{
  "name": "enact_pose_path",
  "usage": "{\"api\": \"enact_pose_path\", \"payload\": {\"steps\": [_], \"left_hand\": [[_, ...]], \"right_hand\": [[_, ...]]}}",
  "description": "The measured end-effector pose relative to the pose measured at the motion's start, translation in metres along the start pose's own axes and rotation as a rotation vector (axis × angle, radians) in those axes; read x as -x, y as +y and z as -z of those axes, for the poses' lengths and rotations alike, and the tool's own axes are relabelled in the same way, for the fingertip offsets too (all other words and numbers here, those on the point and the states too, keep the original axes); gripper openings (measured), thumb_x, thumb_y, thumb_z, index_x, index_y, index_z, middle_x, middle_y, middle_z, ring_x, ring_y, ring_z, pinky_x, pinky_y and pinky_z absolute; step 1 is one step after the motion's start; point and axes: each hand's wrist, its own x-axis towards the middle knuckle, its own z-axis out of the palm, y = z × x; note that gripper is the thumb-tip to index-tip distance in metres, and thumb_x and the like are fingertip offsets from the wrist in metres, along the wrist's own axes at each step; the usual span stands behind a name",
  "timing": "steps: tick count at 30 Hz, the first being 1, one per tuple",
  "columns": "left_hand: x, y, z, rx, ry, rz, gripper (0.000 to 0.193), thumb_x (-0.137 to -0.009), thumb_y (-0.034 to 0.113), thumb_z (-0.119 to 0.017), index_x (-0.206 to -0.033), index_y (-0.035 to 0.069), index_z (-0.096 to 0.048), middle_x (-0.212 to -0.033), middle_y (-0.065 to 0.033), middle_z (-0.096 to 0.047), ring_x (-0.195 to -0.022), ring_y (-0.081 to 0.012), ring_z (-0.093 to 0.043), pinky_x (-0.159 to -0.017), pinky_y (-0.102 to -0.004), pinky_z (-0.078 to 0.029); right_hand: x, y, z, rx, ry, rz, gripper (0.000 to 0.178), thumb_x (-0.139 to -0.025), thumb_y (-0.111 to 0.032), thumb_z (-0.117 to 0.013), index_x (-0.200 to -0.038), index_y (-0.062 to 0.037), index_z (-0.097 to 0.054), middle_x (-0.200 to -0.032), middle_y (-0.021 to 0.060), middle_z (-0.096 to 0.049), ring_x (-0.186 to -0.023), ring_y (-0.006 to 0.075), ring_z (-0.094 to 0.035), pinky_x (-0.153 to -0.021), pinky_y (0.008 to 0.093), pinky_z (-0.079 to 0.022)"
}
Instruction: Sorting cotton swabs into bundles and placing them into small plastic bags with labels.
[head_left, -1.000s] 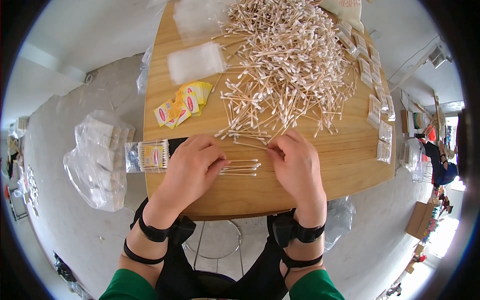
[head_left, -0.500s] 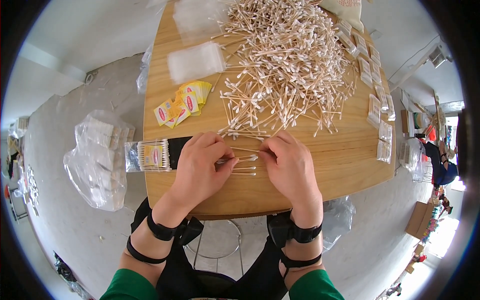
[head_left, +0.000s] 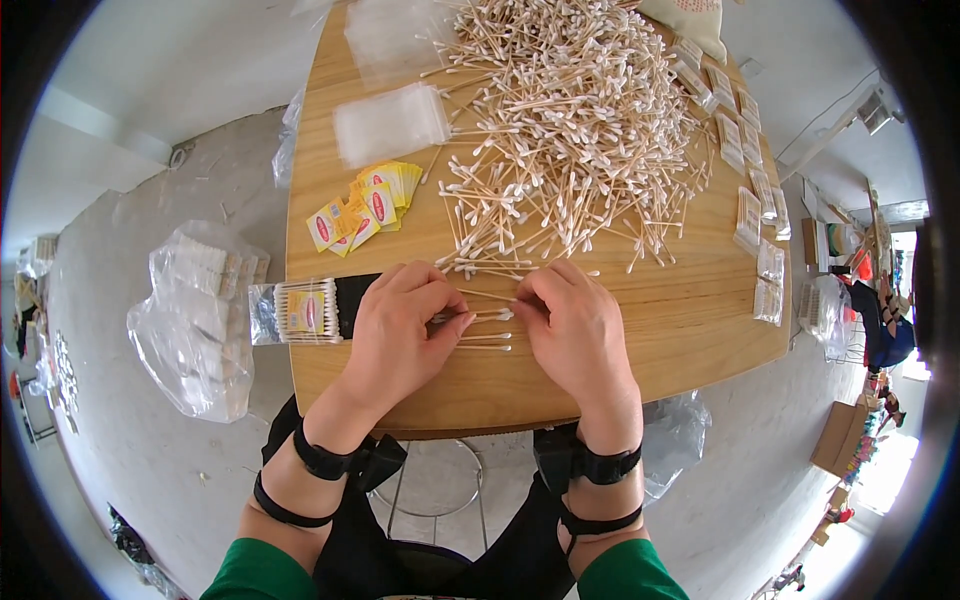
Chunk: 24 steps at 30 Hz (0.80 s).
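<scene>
My left hand [head_left: 400, 325] is closed, thumb against fingers, on a few cotton swabs [head_left: 495, 315] whose white tips stick out to the right. Opposite it, my right hand [head_left: 580, 325] pinches the right end of a single cotton swab [head_left: 488, 294] that spans the gap between the hands. Two more swabs [head_left: 485, 347] lie on the wood below my left fingertips. Just left of that hand, a clear pack of swabs with a yellow card [head_left: 306, 310] rests beside a black strip [head_left: 354, 298], partly hidden by the hand. A large heap of loose cotton swabs [head_left: 580, 140] spreads beyond both hands.
Yellow cards [head_left: 370, 205] and clear plastic sleeves [head_left: 392, 125] lie on the table's left. Filled swab packs [head_left: 750, 220] line its right edge. A cloth bag [head_left: 695, 20] sits at the back. Left of the table is a clear bag of packs [head_left: 195, 320].
My right hand has shifted slightly left, toward my left hand, still pinching the swab. My left hand has hardly moved.
</scene>
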Motion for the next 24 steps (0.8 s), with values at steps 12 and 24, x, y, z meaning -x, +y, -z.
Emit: {"api": "enact_pose_path", "payload": {"steps": [12, 24], "left_hand": [[0.0004, -0.0024, 0.0, -0.008, 0.001, -0.01, 0.016, -0.076, 0.008, -0.083, -0.084, 0.003, -0.071, -0.089, -0.0087, -0.065, -0.083, -0.0298, -0.063, -0.072, -0.0384, -0.052], [0.0007, -0.0005, 0.0019, -0.013, -0.032, -0.022, 0.017, -0.077, 0.006, -0.084, -0.085, 0.003, -0.069, -0.088, -0.0093, -0.064, -0.082, -0.03, -0.063, -0.071, -0.0388, -0.051]], "right_hand": [[0.0007, -0.002, 0.0066, -0.046, -0.074, -0.048, 0.02, -0.081, -0.009, -0.079, -0.092, -0.0061, -0.063, -0.096, 0.0101, -0.063, -0.089, 0.0351, -0.066, -0.075, 0.0451, -0.053], [0.0003, 0.0019, 0.0009, -0.037, -0.03, 0.0, 0.017, -0.082, -0.008, -0.076, -0.09, -0.0057, -0.062, -0.093, 0.0108, -0.062, -0.089, 0.0351, -0.065, -0.075, 0.0463, -0.053]]}}
